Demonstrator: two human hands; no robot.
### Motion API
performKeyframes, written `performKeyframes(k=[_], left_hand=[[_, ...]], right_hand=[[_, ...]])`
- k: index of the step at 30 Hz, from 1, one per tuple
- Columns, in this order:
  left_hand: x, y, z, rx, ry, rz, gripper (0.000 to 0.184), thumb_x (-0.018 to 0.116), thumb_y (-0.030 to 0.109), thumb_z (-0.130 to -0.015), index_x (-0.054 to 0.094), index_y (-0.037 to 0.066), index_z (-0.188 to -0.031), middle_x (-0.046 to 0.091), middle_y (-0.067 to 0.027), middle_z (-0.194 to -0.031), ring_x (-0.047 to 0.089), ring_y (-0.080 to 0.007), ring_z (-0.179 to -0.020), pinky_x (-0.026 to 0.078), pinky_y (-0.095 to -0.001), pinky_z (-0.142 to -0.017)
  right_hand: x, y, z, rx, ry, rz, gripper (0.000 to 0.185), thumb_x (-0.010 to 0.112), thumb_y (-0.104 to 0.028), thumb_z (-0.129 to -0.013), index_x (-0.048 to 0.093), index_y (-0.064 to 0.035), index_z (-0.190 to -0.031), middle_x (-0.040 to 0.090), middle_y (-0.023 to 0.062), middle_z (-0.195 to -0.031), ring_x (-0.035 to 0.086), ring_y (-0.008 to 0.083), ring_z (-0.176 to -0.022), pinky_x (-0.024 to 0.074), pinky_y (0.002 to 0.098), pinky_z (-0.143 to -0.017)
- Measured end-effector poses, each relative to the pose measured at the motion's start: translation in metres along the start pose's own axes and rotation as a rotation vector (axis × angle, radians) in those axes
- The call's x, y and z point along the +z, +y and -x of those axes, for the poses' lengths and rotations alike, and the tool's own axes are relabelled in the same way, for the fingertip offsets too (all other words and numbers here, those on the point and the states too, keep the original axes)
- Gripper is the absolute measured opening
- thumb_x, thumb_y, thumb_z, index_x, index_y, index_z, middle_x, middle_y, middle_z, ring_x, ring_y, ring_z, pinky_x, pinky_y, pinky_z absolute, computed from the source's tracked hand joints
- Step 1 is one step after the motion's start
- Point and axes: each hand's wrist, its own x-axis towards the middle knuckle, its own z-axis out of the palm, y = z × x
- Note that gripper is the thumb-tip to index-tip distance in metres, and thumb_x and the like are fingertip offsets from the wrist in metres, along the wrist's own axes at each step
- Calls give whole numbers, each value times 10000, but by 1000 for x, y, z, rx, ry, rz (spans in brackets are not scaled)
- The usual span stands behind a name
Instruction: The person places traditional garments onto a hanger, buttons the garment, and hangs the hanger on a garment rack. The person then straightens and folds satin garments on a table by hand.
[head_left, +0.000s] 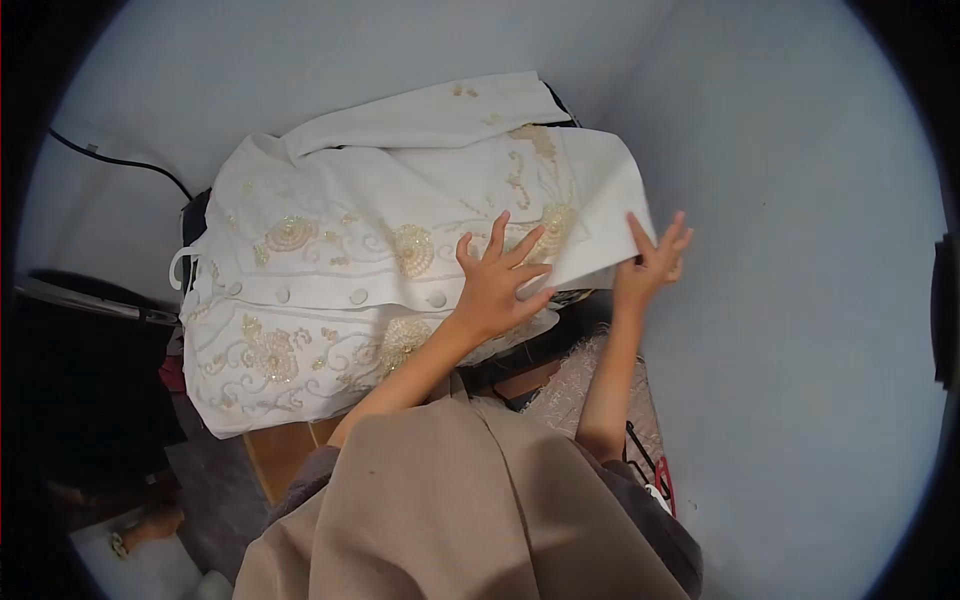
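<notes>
A white jacket (370,200) with gold and cream beaded embroidery lies spread out before me, its covered buttons in a row along the front edge. Over its lower front, my left hand (500,285) has its fingers spread, holding nothing; whether it touches the cloth I cannot tell. My right hand (652,262) is at the jacket's right-hand corner, fingers apart, with one finger against the hem edge. One sleeve (430,110) lies folded along the far side. A white hanger hook (178,268) sticks out at the collar end.
A plain wall (790,250) rises close on the right. Below the jacket, dark items and a patterned beige cloth (590,390) show, with a red hanger (664,485) nearby. A black cable (130,160) runs at left above a metal bar (95,300) and dark fabric.
</notes>
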Motion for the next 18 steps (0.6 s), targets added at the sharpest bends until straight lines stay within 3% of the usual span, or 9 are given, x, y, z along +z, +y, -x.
performKeyframes(k=[2, 4, 7, 10, 12, 15, 18], left_hand=[[-8, 1, 6, 10, -24, -19, 259, 688, 312, -758, 715, 162, -968, 468, -26, -1398, 221, -356, -1380, 48, -594, -1002], [-18, -1, 13, -62, -61, -94, 276, 677, 312, -776, 707, 162, -1006, 429, -43, -1427, 184, -385, -1386, 32, -608, -1003], [-33, -4, 19, -180, -110, -174, 302, 641, 291, -807, 683, 140, -1064, 381, -98, -1449, 133, -428, -1384, 46, -650, -983], [-34, -4, 18, -180, -128, -276, 397, 618, 294, -805, 620, 107, -1154, 323, -129, -1463, 121, -435, -1377, 104, -687, -963], [-30, -6, 19, -180, -206, -382, 505, 615, 370, -824, 543, 117, -1255, 286, -163, -1476, 106, -443, -1379, 111, -695, -946], [-24, -17, 30, -188, -261, -498, 571, 591, 451, -833, 508, 113, -1286, 231, -176, -1494, 97, -449, -1376, 131, -719, -932], [-31, -16, 41, -241, -221, -425, 569, 598, 445, -831, 509, 113, -1285, 224, -168, -1498, 91, -452, -1375, 125, -717, -935]], right_hand=[[-30, 3, -10, 47, 56, 36, 407, 559, -50, -753, 721, -330, -1001, 239, 112, -1521, 111, 364, -1414, 40, 594, -1052], [-53, 20, -14, 182, -165, 248, 388, 536, -44, -772, 728, -300, -993, 245, 118, -1517, 104, 371, -1414, 48, 600, -1056], [-60, 24, -16, 299, -300, 298, 371, 524, -56, -811, 707, -268, -1056, 252, 120, -1512, 99, 379, -1412, 73, 605, -1054], [-33, -10, -24, 69, -343, 107, 363, 511, -145, -879, 625, -269, -1201, 242, 138, -1511, 100, 391, -1408, 79, 610, -1051], [-1, -30, -29, -218, -382, -71, 382, 468, -287, -936, 518, -298, -1314, 195, 173, -1517, 81, 394, -1409, 72, 610, -1060], [32, -13, -57, -295, -791, 244, 443, 413, -392, -953, 433, -279, -1382, 131, 197, -1526, 34, 391, -1413, 58, 616, -1068], [47, 8, -79, 97, -689, 337, 481, 384, -425, -959, 377, -269, -1414, 88, 192, -1534, 3, 383, -1415, 45, 624, -1071]])
